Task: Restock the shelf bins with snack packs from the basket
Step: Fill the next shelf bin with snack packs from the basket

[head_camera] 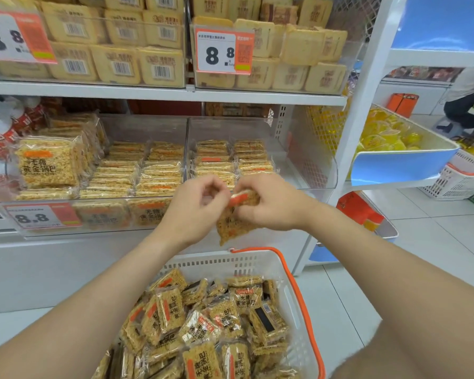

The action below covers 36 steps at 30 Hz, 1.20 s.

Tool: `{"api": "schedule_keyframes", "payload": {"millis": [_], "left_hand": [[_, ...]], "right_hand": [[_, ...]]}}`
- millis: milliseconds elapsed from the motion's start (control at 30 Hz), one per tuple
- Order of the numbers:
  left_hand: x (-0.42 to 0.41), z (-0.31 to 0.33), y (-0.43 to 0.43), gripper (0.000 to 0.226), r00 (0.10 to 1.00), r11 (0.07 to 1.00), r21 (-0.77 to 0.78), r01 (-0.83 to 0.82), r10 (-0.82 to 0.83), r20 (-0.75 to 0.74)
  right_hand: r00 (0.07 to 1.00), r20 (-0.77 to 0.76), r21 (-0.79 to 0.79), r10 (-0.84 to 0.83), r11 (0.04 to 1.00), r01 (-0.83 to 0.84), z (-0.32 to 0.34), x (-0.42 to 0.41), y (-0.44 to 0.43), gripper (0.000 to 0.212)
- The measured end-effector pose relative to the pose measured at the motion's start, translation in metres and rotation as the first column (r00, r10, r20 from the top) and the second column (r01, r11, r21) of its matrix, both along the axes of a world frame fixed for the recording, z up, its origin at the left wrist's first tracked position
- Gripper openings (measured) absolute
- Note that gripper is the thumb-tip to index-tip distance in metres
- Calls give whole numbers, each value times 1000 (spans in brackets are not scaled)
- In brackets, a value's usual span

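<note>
Your white shelf (162, 93) carries a clear bin (307, 160), part filled with rows of packs. Below it sits the white basket (216, 262) with an orange handle, heaped with loose snack packs (203, 324). Your left hand (195, 206) and right hand (271, 203) meet just before the bin, fingers curled, pinching one rice-cracker pack (231, 225) between them

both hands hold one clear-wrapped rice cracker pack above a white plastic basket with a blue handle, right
The handle is orange, not blue, as the head view shows. The left hand and right hand do hold one clear-wrapped rice cracker pack above the white plastic basket.
</note>
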<state>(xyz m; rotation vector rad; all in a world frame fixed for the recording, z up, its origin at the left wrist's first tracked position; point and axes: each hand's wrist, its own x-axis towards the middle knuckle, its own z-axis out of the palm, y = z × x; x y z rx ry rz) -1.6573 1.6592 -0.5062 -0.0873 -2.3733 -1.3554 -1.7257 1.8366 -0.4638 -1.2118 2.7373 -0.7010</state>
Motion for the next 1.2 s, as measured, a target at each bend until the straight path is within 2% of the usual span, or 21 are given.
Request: {"api": "schedule_keyframes", "payload": {"millis": [67, 133, 233, 300, 400, 500, 667, 733, 800, 900, 967, 1033, 1100, 1200], "left_hand": [[-1, 9, 7, 14, 984, 995, 8, -104, 104, -146], [-6, 13, 9, 19, 956, 982, -22, -187, 177, -233], [-16, 11, 8, 27, 962, 954, -205, -217, 173, -213], [-22, 6, 8, 38, 984, 917, -363, -167, 131, -122], [-30, -1, 9, 39, 996, 833, -547, -80, 90, -9], [-38, -7, 6, 49, 991, 675, -736, -39, 121, 59], [-42, -11, 4, 73, 982, 518, -855, 31, 146, 123], [-42, -10, 7, 74, 978, 501, -865, 37, 159, 134], [-42, -9, 8, 73, 977, 495, -868, 32, 169, 132], [-42, -8, 7, 70, 977, 498, -867, 22, 172, 124], [-42, -8, 8, 71, 978, 497, -867, 27, 168, 127], [-41, -8, 8, 73, 977, 492, -870, 33, 167, 131], [-42, -11, 7, 73, 978, 486, -873, 39, 162, 134], [-42, -13, 5, 75, 981, 476, -879, 42, 149, 128]], "right_hand": [[992, -32, -136, -118, 984, 113, 9, -4, 4, 26], [962, -59, -282, -266, 929, 240, 12, -13, 9, 24], [908, -31, -473, -419, 806, 356, 9, -31, 17, 17], [890, -30, -511, -455, 772, 377, 3, -44, 21, 13], [867, -84, -379, -490, 821, 427, -9, -64, 25, 19], [879, -35, -216, -476, 862, 458, -16, -78, 26, 24], [899, 33, 11, -436, 900, 436, -18, -93, 20, 25], [902, 27, 106, -431, 898, 426, -22, -99, 16, 29], [892, 39, 134, -450, 887, 442, -22, -102, 12, 33], [873, 85, 67, -480, 877, 475, -21, -106, 8, 28], [878, 67, 25, -474, 880, 474, -22, -108, 7, 33], [863, 20, 17, -505, 863, 505, -21, -108, 5, 36], [810, -9, 23, -586, 810, 586, -20, -106, 2, 43], [801, 35, 20, -598, 802, 597, -17, -101, -4, 41]]}}
